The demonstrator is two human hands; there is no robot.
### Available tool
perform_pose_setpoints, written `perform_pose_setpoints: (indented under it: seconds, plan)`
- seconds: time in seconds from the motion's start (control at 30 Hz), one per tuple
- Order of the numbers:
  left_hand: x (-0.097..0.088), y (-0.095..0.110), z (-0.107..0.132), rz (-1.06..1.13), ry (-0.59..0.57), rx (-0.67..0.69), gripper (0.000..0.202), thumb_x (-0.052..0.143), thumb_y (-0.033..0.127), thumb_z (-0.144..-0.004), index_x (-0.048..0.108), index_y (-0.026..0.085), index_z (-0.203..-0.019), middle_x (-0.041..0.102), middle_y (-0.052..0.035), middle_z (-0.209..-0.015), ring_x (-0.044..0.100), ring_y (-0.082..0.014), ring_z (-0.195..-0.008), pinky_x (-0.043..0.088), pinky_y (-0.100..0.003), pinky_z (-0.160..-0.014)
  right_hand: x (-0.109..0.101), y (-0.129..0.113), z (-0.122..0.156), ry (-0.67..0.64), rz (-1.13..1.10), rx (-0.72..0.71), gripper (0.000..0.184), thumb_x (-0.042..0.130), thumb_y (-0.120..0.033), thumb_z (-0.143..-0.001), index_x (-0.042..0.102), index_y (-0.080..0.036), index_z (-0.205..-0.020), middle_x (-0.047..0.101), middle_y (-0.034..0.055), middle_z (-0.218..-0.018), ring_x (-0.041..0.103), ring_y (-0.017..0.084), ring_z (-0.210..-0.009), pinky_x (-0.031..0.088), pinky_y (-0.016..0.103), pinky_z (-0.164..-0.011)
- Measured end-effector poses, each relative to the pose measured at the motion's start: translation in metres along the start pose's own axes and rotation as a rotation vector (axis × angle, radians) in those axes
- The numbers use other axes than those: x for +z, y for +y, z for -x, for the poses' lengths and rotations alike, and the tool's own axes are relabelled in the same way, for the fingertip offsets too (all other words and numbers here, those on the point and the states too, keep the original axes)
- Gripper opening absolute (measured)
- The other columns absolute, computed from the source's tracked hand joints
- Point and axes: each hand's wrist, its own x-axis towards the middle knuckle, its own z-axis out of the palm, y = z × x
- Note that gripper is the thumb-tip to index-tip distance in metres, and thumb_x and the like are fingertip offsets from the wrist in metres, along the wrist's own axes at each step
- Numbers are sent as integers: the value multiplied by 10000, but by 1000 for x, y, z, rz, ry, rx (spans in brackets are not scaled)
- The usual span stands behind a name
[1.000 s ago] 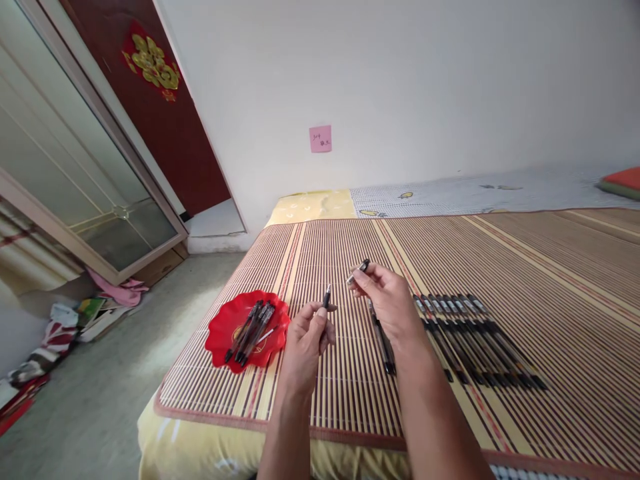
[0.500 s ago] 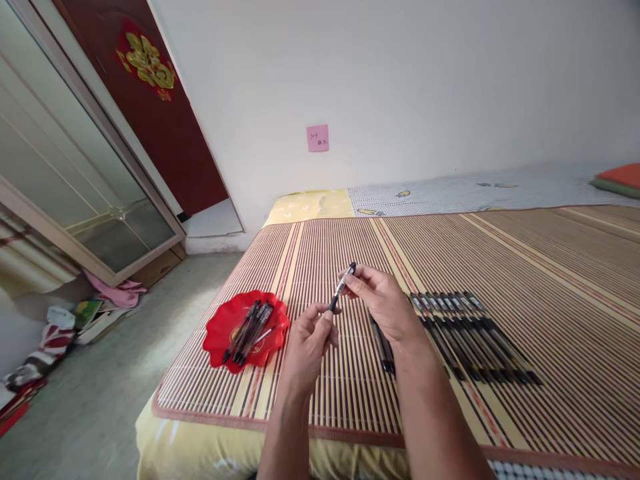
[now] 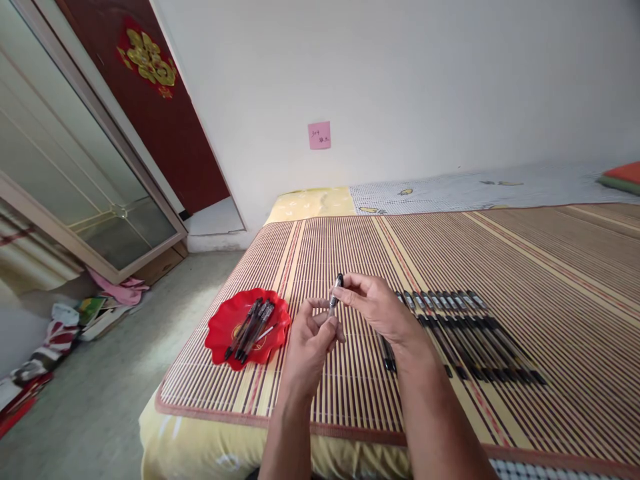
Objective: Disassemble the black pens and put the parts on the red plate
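Note:
Both my hands meet over the striped bamboo mat (image 3: 525, 260) on the bed. My left hand (image 3: 309, 347) is closed round the lower part of a black pen (image 3: 335, 293). My right hand (image 3: 376, 310) pinches the pen's upper end, where the cap is. A red scalloped plate (image 3: 220, 330) lies to the left of my left hand with several black pens (image 3: 253, 322) in it. To the right of my right hand a row of several black pens (image 3: 465, 330) lies side by side on the mat, and one more pen (image 3: 387, 357) lies under my right wrist.
The mat's front edge (image 3: 350, 430) runs just below my wrists, with yellow bedding beneath it. Floor lies to the left, with clothes and books (image 3: 75, 320) by a glass cabinet (image 3: 75, 180). A pink note (image 3: 319, 135) is stuck on the white wall. A red cushion (image 3: 623, 175) lies at far right.
My hands were apart, the left holding a pen body and the right a cap. They have come together, and the cap end now sits on the pen.

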Motion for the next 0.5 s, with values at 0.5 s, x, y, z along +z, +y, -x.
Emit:
perform_pose_setpoints:
  seconds: [0.5]
  plan:
    - [-44,1,-6,-434,341,109,254,739,376,-804,575,191,-867,670,-26,-753,572,-154,-640,433,-266,-614,-7,27,-5,90,146,68,386,658,-561,-905,729,-192,-994,710,56,-931,669,192,-868,544,383,-855]
